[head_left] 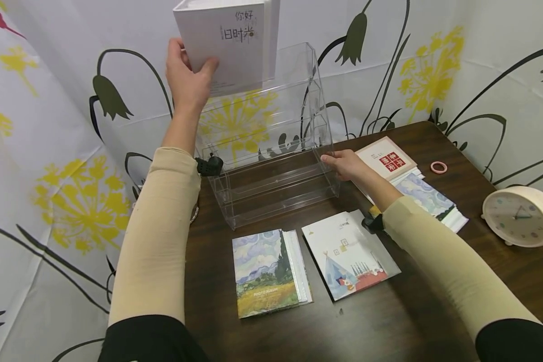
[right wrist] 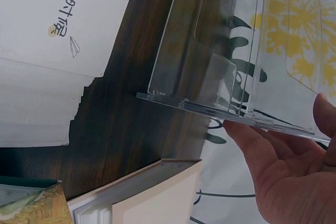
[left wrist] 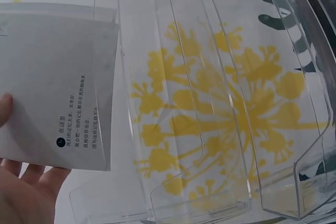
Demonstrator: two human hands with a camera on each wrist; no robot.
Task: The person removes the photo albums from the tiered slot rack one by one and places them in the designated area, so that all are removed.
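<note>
A white photo album with Chinese lettering is in my left hand, thumb on its front cover and fingers behind. It is raised at the top tier of a clear acrylic display rack, its lower edge overlapping the rack's upper panels. In the left wrist view, the album's bottom corner lies beside or behind a clear panel; I cannot tell which. My right hand grips the rack's right side panel. In the right wrist view, the thumb and fingers of that hand are on either side of the panel edge.
In front of the rack lie a landscape-painting album and a white album with a tent drawing. To the right are a pink-edged album, another painted album, a pink ring and a clock. A patterned curtain hangs behind.
</note>
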